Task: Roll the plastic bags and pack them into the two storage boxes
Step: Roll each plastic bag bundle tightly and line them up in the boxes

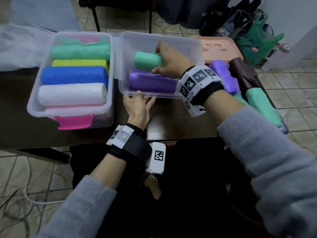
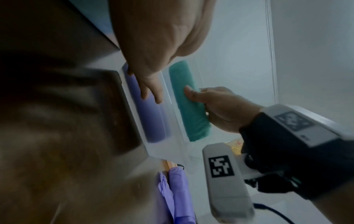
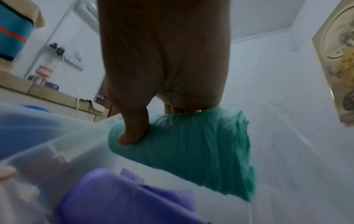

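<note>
the green roll [image 1: 148,60] is gripped by the right hand [image 1: 169,63] inside the right box [image 1: 127,91], above the purple roll [image 1: 152,83]. the box's near wall is pressed by the flat, relaxed left hand [image 1: 137,109], probably so the box is not shifted on the desk [image 1: 180,124].

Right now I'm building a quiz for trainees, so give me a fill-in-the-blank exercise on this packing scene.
1. The right hand grips a rolled ____ plastic bag.
2. Under it, in the right clear plastic storage box, lies a rolled ____ bag.
3. The left hand touches that box's ____ wall.

Missing words: green; purple; near
</note>
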`<state>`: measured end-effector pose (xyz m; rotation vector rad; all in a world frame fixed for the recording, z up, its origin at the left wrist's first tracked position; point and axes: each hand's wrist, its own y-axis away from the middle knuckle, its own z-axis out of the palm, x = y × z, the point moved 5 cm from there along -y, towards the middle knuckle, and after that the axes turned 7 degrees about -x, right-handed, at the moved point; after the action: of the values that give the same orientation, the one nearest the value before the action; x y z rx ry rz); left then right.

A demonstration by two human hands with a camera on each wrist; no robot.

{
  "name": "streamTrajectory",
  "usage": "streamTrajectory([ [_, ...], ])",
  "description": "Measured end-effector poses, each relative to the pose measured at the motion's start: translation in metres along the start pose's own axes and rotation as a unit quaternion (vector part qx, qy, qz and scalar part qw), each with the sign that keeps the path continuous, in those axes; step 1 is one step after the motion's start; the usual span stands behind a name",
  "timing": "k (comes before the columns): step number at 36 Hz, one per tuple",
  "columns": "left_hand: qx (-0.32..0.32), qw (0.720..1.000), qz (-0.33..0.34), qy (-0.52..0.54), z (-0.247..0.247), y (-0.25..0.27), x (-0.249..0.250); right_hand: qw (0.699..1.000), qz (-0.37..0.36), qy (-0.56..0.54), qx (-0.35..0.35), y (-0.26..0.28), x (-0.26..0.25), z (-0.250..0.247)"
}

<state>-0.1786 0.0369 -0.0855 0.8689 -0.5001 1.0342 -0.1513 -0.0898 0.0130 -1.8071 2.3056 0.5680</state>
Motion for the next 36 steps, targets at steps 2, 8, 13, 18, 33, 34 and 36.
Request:
streamTrajectory([
  [2,-0.002,1.0,0.003,-0.001,0.0,0.001,0.0,1.0,0.007,0.003,-0.01,-0.008,0.001,0.005],
  [8,0.005,1.0,-0.002,-0.007,-0.003,0.0,-0.004,1.0,0.008,-0.007,-0.023,-0.025,0.001,0.014],
  [13,0.009,1.0,-0.012,-0.004,-0.008,-0.001,-0.007,0.999,0.003,0.018,-0.031,-0.034,-0.001,0.02],
  [18,0.006,1.0,-0.005,-0.002,-0.004,0.002,-0.004,1.0,0.003,0.01,-0.019,-0.031,0.01,0.012],
  [33,0.031,0.999,-0.008,0.0,0.0,0.005,-0.001,0.987,0.136,-0.064,-0.059,-0.001,0.059,0.013],
  [34,0.032,0.999,-0.008,0.003,0.001,0.005,-0.001,0.98,0.156,-0.11,-0.053,0.0,0.06,0.015],
  [36,0.032,0.999,-0.009,0.006,0.001,0.004,0.0,0.98,0.163,-0.117,-0.012,0.003,0.061,0.013],
])
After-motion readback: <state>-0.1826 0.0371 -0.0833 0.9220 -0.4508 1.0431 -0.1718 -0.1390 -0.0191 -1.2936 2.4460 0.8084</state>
